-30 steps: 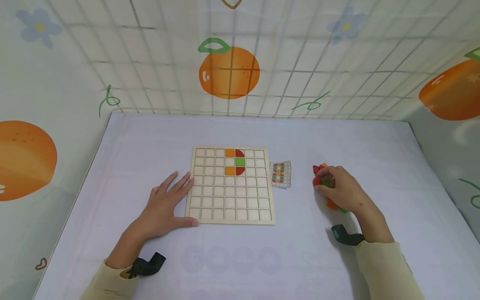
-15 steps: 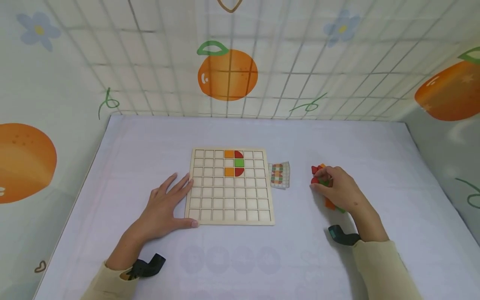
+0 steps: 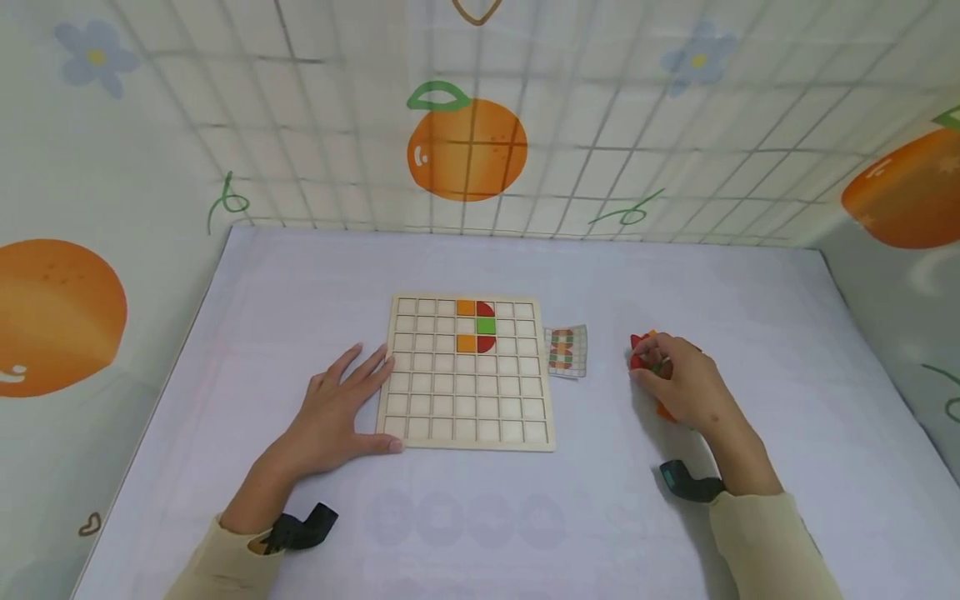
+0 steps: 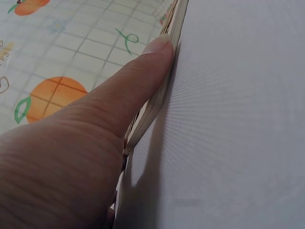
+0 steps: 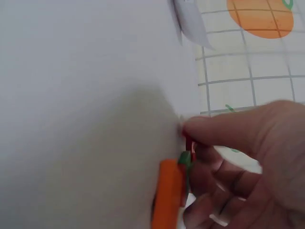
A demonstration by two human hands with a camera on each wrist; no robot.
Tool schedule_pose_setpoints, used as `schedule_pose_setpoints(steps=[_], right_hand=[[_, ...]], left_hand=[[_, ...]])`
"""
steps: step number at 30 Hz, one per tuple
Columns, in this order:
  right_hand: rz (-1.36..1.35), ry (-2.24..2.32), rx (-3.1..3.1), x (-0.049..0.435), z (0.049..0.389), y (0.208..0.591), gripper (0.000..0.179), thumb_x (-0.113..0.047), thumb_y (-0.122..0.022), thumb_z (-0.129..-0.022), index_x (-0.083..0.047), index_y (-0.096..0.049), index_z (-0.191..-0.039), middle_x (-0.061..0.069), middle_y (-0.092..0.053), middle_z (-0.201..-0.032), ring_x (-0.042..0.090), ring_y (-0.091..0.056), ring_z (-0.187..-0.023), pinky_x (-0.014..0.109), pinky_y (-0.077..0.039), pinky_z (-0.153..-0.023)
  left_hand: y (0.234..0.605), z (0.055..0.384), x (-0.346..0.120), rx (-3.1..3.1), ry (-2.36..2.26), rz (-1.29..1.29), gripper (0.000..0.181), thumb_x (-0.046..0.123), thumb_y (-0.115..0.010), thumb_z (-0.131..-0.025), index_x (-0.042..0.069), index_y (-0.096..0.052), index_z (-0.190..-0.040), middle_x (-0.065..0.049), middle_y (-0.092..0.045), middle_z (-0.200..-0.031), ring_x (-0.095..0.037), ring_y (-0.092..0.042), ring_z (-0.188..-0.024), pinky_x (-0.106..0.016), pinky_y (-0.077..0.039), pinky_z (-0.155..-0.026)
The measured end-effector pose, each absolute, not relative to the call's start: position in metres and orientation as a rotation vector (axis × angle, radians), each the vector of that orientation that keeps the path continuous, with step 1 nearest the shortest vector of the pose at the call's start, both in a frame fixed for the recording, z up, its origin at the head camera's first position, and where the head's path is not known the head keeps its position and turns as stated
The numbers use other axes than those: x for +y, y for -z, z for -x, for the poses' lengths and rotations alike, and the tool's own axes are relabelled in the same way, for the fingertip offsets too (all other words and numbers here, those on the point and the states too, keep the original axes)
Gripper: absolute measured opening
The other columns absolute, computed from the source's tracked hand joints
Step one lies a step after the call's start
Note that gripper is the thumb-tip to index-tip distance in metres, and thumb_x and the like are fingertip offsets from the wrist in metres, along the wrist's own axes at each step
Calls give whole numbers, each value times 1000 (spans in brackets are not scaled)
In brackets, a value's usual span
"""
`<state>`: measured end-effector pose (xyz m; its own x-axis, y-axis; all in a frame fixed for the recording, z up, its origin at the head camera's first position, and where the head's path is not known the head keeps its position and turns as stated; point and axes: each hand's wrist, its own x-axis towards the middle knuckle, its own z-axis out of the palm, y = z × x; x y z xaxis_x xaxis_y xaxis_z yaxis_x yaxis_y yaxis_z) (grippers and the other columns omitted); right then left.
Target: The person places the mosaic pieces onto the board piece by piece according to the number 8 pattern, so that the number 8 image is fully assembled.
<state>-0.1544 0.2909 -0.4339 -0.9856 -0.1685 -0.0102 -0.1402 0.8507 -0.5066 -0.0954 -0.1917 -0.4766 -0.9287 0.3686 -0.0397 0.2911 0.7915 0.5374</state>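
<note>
Flat on the bench (image 3: pixel 480 492) lies a pale square board (image 3: pixel 466 384), its face ruled into shallow cells. Two orange squares (image 3: pixel 466 308), one green square (image 3: pixel 486 326) and two red pieces (image 3: pixel 486 344), each rounded at one corner, fill cells in its far rows. A thin printed card (image 3: pixel 567 351) lies just beside it. The left grip (image 3: pixel 330 417) spreads loose, touching the board's left edge and near corner; the right grip (image 3: pixel 682 379) pinches a red block (image 5: pixel 189 143) at the loose pile (image 3: pixel 664 412).
</note>
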Motion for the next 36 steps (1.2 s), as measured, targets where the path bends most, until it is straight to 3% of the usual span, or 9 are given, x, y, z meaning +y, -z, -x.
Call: schedule_pose_setpoints(steps=[6,13,18,24,31,36], right_hand=[[316,927,3017,265,160,418,14,-9,-70,-101,-6,-70,-114,9,-73,-100,25,-63,-87,26,-47,-69],[413,1009,2874,194,182,406,12,-15,-69,-102,-7,-72,-111,6,-75,-97,24,-66,-88,36,-53,-71],[573,1049,2729,137,200,405,8,-11,-68,-102,-8,-74,-107,4,-73,-95,23,-65,-89,37,-54,-74],[647,995,2613,84,219,414,9,-17,-68,-103,-11,-74,-103,1,-72,-94,21,-63,-85,37,-52,-77],[565,885,2613,62,225,427,8,-19,-70,-101,-13,-76,-101,3,-68,-100,23,-61,-89,39,-51,-81],[662,789,2683,56,224,434,6,-16,-71,-101,-14,-75,-97,3,-66,-101,21,-62,-92,38,-52,-83]], left_hand=[[478,96,-193,2839,-805,-525,113,56,-89,-77,17,-30,-166,5,-17,-174,-29,-1,-160,-56,-21,-113],[483,99,-195,2847,-793,-544,114,59,-88,-77,18,-30,-166,6,-16,-174,-29,-1,-160,-56,-22,-113],[486,100,-196,2843,-794,-546,115,62,-87,-77,19,-29,-167,8,-14,-174,-27,1,-160,-55,-21,-114],[487,100,-197,2840,-792,-561,114,64,-85,-78,21,-28,-167,9,-13,-174,-26,1,-160,-56,-21,-114],[484,101,-197,2839,-815,-583,113,62,-86,-78,20,-29,-167,7,-15,-174,-27,-1,-160,-57,-21,-113],[481,100,-200,2837,-826,-574,113,61,-86,-78,18,-30,-166,6,-17,-174,-28,-2,-160,-57,-22,-113]])
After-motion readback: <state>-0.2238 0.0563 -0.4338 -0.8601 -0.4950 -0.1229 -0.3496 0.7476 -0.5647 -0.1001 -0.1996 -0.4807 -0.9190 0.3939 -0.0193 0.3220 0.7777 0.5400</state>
